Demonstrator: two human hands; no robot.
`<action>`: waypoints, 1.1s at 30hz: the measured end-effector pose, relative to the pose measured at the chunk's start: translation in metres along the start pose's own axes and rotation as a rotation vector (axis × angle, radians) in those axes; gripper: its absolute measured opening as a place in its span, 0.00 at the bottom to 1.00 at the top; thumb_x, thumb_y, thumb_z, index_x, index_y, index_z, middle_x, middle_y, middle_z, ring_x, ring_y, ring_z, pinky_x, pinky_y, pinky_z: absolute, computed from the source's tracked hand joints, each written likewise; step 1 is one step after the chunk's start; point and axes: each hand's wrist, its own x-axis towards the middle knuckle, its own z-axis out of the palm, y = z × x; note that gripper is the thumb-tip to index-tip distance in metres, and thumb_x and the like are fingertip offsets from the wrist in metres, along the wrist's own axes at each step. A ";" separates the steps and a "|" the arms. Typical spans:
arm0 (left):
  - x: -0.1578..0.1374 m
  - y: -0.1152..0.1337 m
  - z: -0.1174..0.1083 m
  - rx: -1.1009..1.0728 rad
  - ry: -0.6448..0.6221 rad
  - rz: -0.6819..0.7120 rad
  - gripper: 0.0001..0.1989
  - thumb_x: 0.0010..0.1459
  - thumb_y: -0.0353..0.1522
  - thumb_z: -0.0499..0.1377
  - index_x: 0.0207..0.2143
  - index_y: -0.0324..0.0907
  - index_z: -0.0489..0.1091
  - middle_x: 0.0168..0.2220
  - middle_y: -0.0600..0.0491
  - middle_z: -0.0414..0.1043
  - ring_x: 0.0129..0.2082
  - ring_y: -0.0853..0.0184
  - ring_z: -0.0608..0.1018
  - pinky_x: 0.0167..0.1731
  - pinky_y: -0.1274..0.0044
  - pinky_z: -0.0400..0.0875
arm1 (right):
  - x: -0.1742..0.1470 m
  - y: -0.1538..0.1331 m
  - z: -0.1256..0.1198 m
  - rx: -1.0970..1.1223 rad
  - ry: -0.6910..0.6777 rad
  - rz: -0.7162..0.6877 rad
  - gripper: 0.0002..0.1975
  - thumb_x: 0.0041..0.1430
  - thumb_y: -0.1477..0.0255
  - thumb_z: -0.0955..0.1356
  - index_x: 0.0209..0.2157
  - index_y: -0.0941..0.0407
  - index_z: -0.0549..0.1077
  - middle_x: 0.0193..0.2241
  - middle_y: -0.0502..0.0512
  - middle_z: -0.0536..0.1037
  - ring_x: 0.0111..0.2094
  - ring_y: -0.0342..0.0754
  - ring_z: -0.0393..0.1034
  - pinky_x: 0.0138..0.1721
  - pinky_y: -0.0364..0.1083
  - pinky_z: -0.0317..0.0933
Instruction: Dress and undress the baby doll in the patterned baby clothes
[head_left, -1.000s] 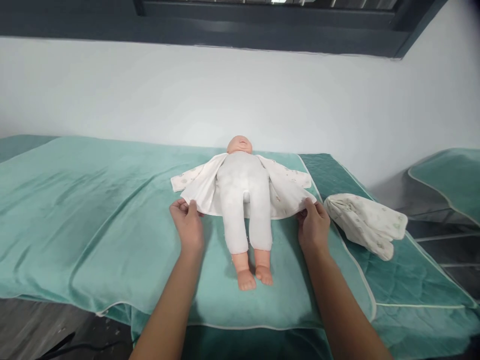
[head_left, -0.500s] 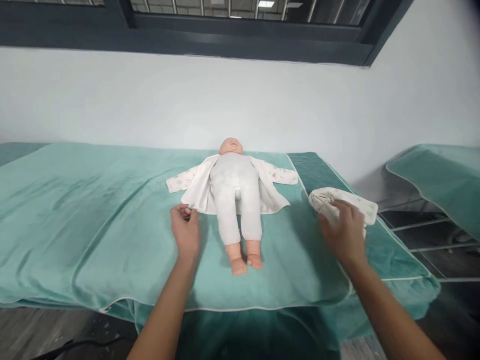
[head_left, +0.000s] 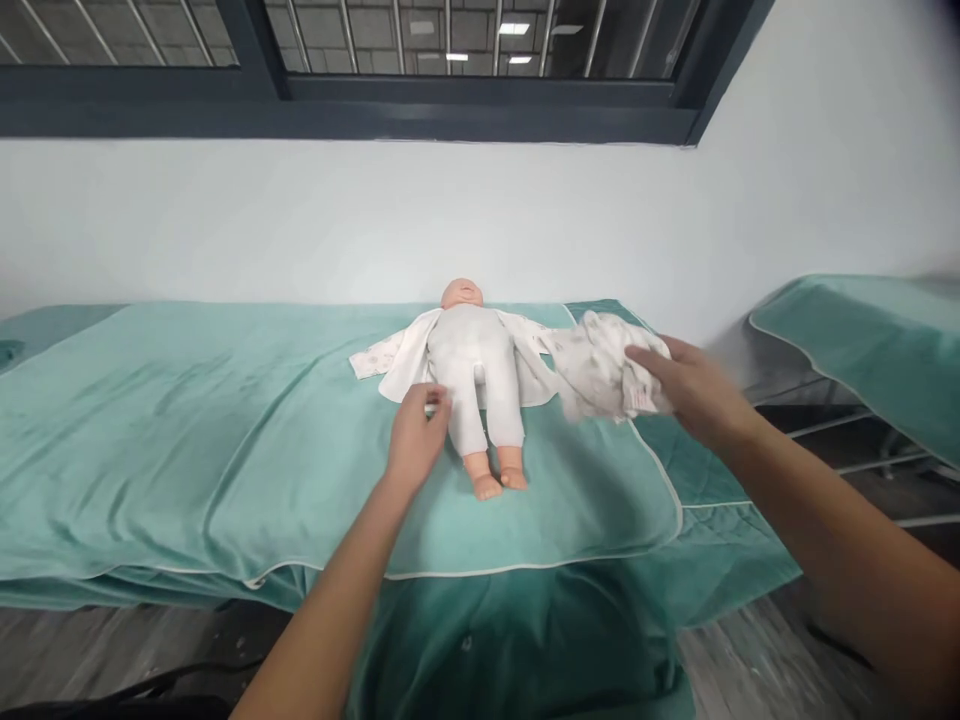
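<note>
A baby doll [head_left: 472, 345] in a white body suit lies on its back, bare feet toward me. Spread open beneath it is a white baby jacket [head_left: 405, 365] with printed sleeves. My right hand [head_left: 675, 385] grips a crumpled white printed baby garment [head_left: 600, 365], lifted at the doll's side and overlapping one jacket sleeve in view. Close to the doll's leg on the left is my left hand [head_left: 420, 430], its fingers half curled with a small gap to the thumb and nothing visible in them. Whether it touches the leg or jacket I cannot tell.
A light green cover [head_left: 180, 420] with white piping lies over a darker green bed [head_left: 720, 540]. Behind it rise a white wall [head_left: 337, 220] and a dark window frame [head_left: 450, 115] with bars. Another green-covered bed [head_left: 870, 350] stands at the right.
My right hand has picked the garment up from the bed's right side and carried it left toward the doll. My left hand has moved right, to the doll's leg. The view has shifted slightly.
</note>
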 end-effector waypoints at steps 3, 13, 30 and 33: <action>-0.008 0.047 -0.016 -0.168 -0.174 0.142 0.15 0.60 0.38 0.59 0.49 0.47 0.68 0.51 0.48 0.72 0.51 0.60 0.75 0.45 0.69 0.71 | -0.022 -0.047 0.037 0.309 -0.397 0.095 0.10 0.55 0.64 0.71 0.29 0.57 0.73 0.23 0.49 0.72 0.23 0.41 0.65 0.25 0.42 0.58; -0.022 0.082 -0.056 -0.079 -0.041 0.260 0.21 0.56 0.36 0.63 0.53 0.46 0.68 0.51 0.49 0.72 0.50 0.58 0.74 0.47 0.69 0.71 | -0.088 -0.092 0.109 0.307 -0.866 -0.130 0.19 0.54 0.66 0.73 0.47 0.54 0.70 0.43 0.55 0.78 0.45 0.48 0.74 0.48 0.50 0.70; -0.016 0.141 -0.097 -0.441 -0.016 -0.008 0.13 0.54 0.40 0.64 0.32 0.39 0.68 0.32 0.52 0.72 0.30 0.67 0.76 0.33 0.73 0.72 | -0.102 -0.141 0.092 -0.044 -0.593 -0.600 0.21 0.58 0.74 0.62 0.52 0.50 0.75 0.21 0.44 0.71 0.22 0.41 0.64 0.29 0.43 0.62; -0.016 0.156 -0.103 -0.417 -0.016 0.009 0.11 0.55 0.38 0.62 0.31 0.39 0.67 0.30 0.53 0.70 0.28 0.68 0.75 0.33 0.73 0.73 | -0.102 -0.148 0.087 -0.135 -0.506 -0.732 0.16 0.60 0.72 0.63 0.45 0.50 0.78 0.20 0.44 0.70 0.24 0.41 0.65 0.31 0.42 0.59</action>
